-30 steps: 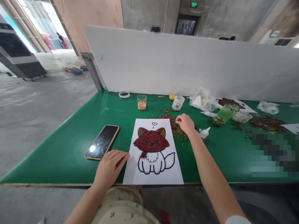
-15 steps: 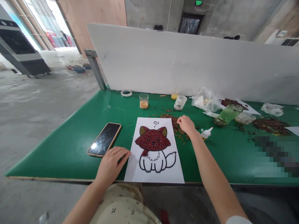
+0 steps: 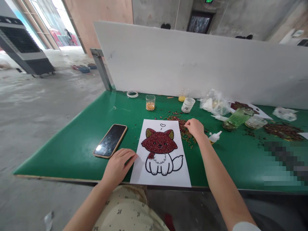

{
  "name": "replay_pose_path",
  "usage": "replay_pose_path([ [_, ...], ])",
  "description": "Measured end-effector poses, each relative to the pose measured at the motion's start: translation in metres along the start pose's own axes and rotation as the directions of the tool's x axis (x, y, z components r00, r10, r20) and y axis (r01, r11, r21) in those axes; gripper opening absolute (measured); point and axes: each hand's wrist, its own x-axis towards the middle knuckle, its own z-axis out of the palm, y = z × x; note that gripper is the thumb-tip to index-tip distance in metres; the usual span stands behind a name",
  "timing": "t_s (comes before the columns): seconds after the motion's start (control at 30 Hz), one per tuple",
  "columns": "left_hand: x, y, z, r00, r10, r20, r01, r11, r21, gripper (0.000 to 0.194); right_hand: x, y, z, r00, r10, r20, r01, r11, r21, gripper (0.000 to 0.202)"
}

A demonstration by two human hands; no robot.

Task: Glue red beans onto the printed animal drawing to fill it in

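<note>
My right hand [image 3: 194,127] reaches over a loose spread of small red and green-brown seeds [image 3: 189,136] on a green table [image 3: 72,141], its thumb and fingertips drawn into a narrow pinch; whether a seed sits between them, I cannot tell. My left hand [image 3: 120,163], empty, rests palm down with thumb and fingers a little apart, fingertips at the left edge of a white sheet [image 3: 183,179].

The sheet lies flat before me at the table's near edge, bearing a fox picture [image 3: 159,142] beneath a small outlined heart. Dark red pieces fill the fox's head and a patch below it, with green-brown ones in the ears; most of the body and the tail are plain white inside black outlines.

A phone [image 3: 110,140] lies face up just beyond my left hand, and a small white bottle [image 3: 215,137] stands beside my right wrist. Behind the sheet are a clear cup of yellow-orange kernels [image 3: 150,103], a tilted clear cup [image 3: 188,105] and a roll of tape [image 3: 132,94]. Farther right, a greenish glass jar [image 3: 238,118] leans near a crumpled plastic bag [image 3: 215,102], with a white board [image 3: 168,57] rising along the back.
</note>
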Motion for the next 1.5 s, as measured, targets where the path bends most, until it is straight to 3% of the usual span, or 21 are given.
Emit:
replay_pose_path([
  [0.13, 0.001, 0.002, 0.000, 1.000, 0.006, 0.018, -0.006, 1.000, 0.004, 0.026, -0.001, -0.003, 0.002, 0.997, -0.038, -0.065, 0.038, 0.999, -0.003, 0.017],
  [0.27, 0.000, 0.004, 0.000, 0.999, 0.021, 0.042, -0.020, 1.000, -0.012, 0.024, -0.015, -0.019, -0.009, 0.983, -0.105, -0.152, 0.113, 0.993, 0.040, 0.014],
  [0.33, 0.000, 0.004, 0.000, 0.998, 0.038, 0.054, -0.037, 0.999, -0.030, 0.023, -0.038, -0.034, -0.014, 0.963, -0.184, -0.197, 0.207, 0.973, 0.105, 0.012],
  [0.43, -0.002, 0.005, 0.000, 0.995, 0.084, 0.057, -0.081, 0.995, -0.051, 0.022, -0.091, -0.062, -0.011, 0.901, -0.379, -0.210, 0.430, 0.841, 0.328, 0.012],
  [0.53, -0.003, 0.008, 0.001, 0.988, 0.128, 0.082, -0.122, 0.990, -0.068, 0.023, -0.140, -0.082, 0.001, 0.872, -0.485, -0.065, 0.465, 0.779, 0.420, 0.013],
  [0.63, -0.003, 0.009, 0.001, 0.982, 0.144, 0.122, -0.135, 0.987, -0.085, 0.024, -0.162, -0.092, 0.011, 0.850, -0.526, -0.009, 0.478, 0.765, 0.431, 0.012],
  [1.0, -0.003, 0.009, -0.002, 0.973, 0.140, 0.182, -0.121, 0.986, -0.111, 0.023, -0.157, -0.106, 0.009, 0.820, -0.572, 0.020, 0.518, 0.757, 0.399, 0.014],
  [1.2, -0.002, 0.008, -0.001, 0.971, 0.132, 0.200, -0.113, 0.988, -0.104, 0.025, -0.155, -0.097, 0.002, 0.850, -0.528, 0.003, 0.484, 0.782, 0.394, 0.011],
  [1.5, -0.002, 0.009, -0.002, 0.970, 0.116, 0.212, -0.093, 0.989, -0.118, 0.025, -0.160, -0.104, 0.009, 0.799, -0.599, 0.044, 0.553, 0.762, 0.338, 0.013],
])
